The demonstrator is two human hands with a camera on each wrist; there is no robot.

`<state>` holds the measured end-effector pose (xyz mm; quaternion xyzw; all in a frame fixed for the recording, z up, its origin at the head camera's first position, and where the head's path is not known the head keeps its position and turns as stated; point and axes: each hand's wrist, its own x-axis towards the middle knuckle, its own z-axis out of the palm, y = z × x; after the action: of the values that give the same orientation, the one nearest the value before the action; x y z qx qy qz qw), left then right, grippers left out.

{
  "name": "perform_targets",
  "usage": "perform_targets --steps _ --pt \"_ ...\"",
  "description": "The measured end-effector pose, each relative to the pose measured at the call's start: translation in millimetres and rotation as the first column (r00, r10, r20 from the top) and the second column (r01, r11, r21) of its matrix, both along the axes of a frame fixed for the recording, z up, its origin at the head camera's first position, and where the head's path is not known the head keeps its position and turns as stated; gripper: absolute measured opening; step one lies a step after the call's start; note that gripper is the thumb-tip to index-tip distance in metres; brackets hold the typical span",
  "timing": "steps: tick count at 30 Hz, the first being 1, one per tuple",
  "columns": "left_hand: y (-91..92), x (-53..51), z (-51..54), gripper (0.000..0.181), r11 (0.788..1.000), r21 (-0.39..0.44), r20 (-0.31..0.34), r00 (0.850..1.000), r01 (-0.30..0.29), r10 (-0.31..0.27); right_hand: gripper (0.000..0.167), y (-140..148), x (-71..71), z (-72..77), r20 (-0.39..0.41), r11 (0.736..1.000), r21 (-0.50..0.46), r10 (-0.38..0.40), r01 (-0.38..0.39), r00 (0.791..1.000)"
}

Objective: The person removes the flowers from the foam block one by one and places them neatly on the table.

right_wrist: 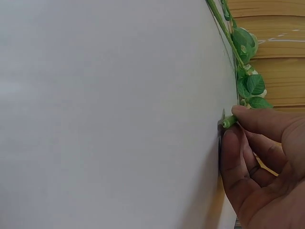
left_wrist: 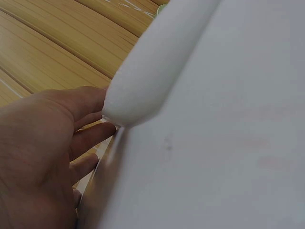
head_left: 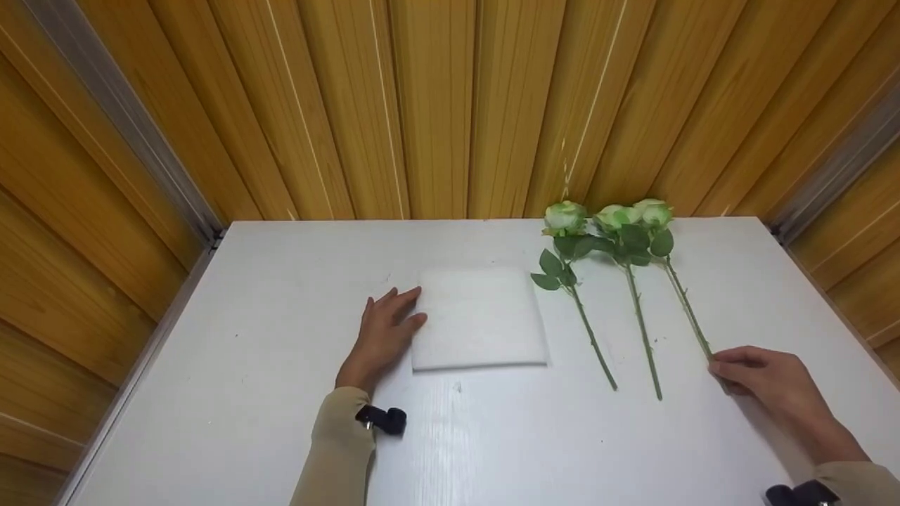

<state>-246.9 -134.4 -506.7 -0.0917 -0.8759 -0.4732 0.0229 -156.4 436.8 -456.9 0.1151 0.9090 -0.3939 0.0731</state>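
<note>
Three artificial roses with pale green-white blooms lie side by side on the white table (head_left: 281, 436), heads toward the back. My right hand (head_left: 777, 386) pinches the lower stem of the rightmost rose (head_left: 688, 302) between thumb and fingers; in the right wrist view the cut stem end (right_wrist: 228, 122) pokes out of the pinch. The middle rose (head_left: 641, 330) and the left rose (head_left: 590, 327) lie untouched. A square of folded white foam sheet (head_left: 478, 320) lies left of them. At its left edge is my left hand (head_left: 380, 341), its fingers loosely extended and the fingertips against the foam.
A wood-patterned panel wall (head_left: 436, 112) stands right behind the table's back edge, close to the rose heads. Similar panels (head_left: 63, 232) rise along the left side and on the right. Small dark specks dot the tabletop.
</note>
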Motion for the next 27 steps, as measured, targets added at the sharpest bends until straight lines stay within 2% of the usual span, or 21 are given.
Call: perform_targets --steps 12,20,23,27 --pt "1.8 -0.4 2.6 0.051 1.000 -0.013 0.030 1.000 -0.009 0.009 0.053 0.6 1.1 -1.7 -0.041 1.000 0.004 0.007 -0.007 0.999" --pt "2.9 0.1 0.9 0.051 0.999 -0.027 0.017 1.000 -0.024 0.024 0.056 1.6 -0.7 -0.7 -0.048 0.998 -0.065 -0.004 0.001 0.999" --pt "2.2 0.0 -0.2 0.050 0.999 -0.023 0.018 1.000 -0.022 0.023 0.057 0.0 -1.6 0.5 -0.069 0.995 -0.095 -0.011 0.004 0.998" --pt "1.2 0.8 -1.8 0.050 0.999 0.005 0.036 0.999 -0.038 0.037 0.060 -5.3 -4.0 1.9 -0.123 0.996 -0.083 -0.022 0.012 0.992"
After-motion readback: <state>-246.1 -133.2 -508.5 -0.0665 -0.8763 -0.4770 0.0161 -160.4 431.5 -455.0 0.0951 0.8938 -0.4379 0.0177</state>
